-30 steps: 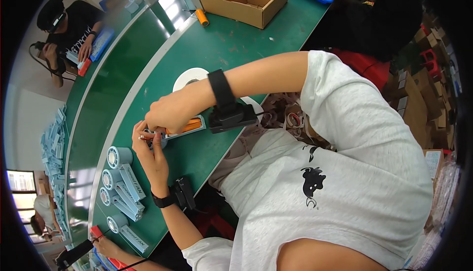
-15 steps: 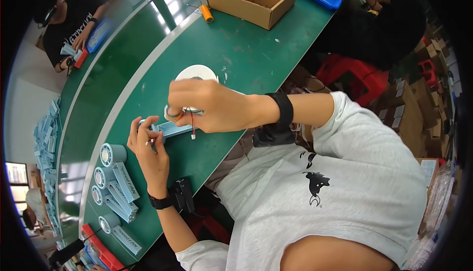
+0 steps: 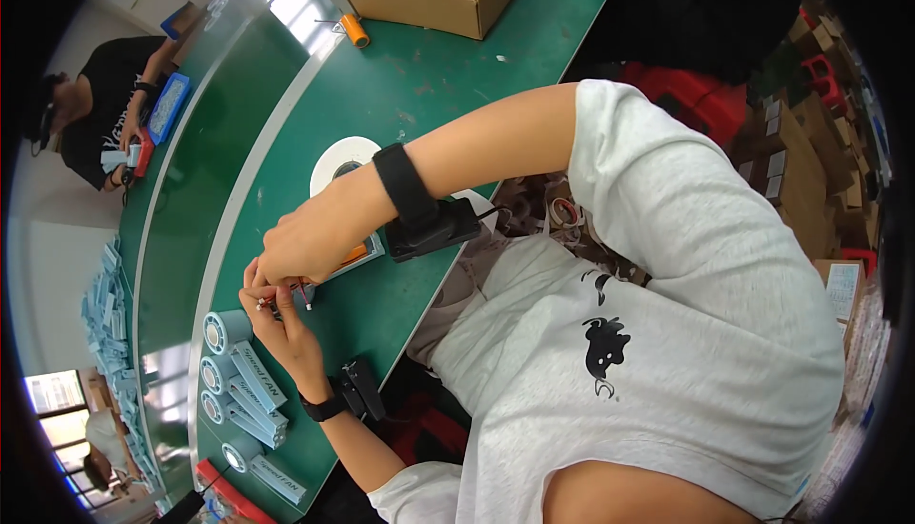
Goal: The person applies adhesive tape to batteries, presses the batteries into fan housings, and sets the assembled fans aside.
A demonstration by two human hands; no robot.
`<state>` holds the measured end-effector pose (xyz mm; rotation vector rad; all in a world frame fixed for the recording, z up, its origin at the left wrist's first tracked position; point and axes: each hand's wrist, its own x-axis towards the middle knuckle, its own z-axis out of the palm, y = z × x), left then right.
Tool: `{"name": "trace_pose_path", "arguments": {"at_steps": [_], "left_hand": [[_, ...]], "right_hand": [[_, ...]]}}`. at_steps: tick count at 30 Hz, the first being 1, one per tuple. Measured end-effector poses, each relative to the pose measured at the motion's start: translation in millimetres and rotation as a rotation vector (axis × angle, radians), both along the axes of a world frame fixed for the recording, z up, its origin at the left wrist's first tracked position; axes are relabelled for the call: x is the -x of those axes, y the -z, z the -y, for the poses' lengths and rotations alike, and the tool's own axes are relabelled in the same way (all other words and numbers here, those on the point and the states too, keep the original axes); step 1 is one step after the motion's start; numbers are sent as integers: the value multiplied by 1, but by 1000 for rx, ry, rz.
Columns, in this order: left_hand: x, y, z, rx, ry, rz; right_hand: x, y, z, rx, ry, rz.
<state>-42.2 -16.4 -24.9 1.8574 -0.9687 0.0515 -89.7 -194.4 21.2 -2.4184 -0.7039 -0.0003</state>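
A light blue handheld fan housing [image 3: 377, 245] lies open between my hands, with an orange battery cell [image 3: 355, 255] in its handle. My left hand [image 3: 288, 335] is closed around the round end of the housing, fingers curled. Over that end bends my right hand [image 3: 319, 241], its fingers curled down beside my left fingers; what they grip is hidden. Thin red and dark wires with a small white connector [image 3: 307, 306] hang out under the right hand. Another small connector [image 3: 264, 304] shows at my left fingers.
Several light blue fans [image 3: 255, 376] lie to the left of my left hand. A white round roll [image 3: 334, 164] is behind my right wrist. Farther back are a loose orange cell [image 3: 355, 32] and a cardboard box [image 3: 434, 11]. A co-worker [image 3: 110, 109] handles blue parts across the table.
My right hand has come down and left onto the round end of the housing. The orange cell, earlier in my right fingers, now shows inside the handle. The whole view has shifted.
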Motion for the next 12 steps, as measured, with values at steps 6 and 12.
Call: {"name": "trace_pose_path", "arguments": {"at_steps": [6,12], "left_hand": [[0,-4,1,-13,21,-72],[-4,-13,-4,77,183,-208]], "right_hand": [[-6,-2,-2,103,15,-118],[-11,30,9,-137,15,-85]]}}
